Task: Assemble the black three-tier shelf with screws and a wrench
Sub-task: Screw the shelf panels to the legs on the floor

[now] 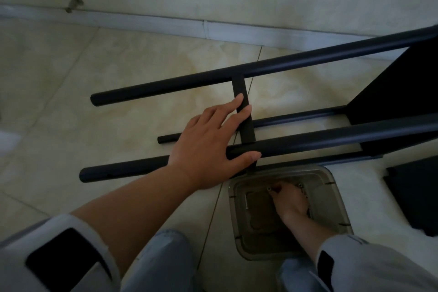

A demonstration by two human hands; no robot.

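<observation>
Shelf frame [284, 64] lies on its side on floor tiles [71, 78], long axis left-to-right, free pole ends at left, mounted black panel [391, 92] at right. Left hand [213, 142] rests on frame: fingers straight along crossbar [245, 116], thumb over near pole [331, 140]; steadying, not clamped. Right hand [290, 199] inside clear tray [331, 187], just near of frame, fingertips bunched on small screws [270, 188]; firm pinch cannot be confirmed. Judgement: screw travels from tray up and far to frame joint; right hand nearer.
</observation>
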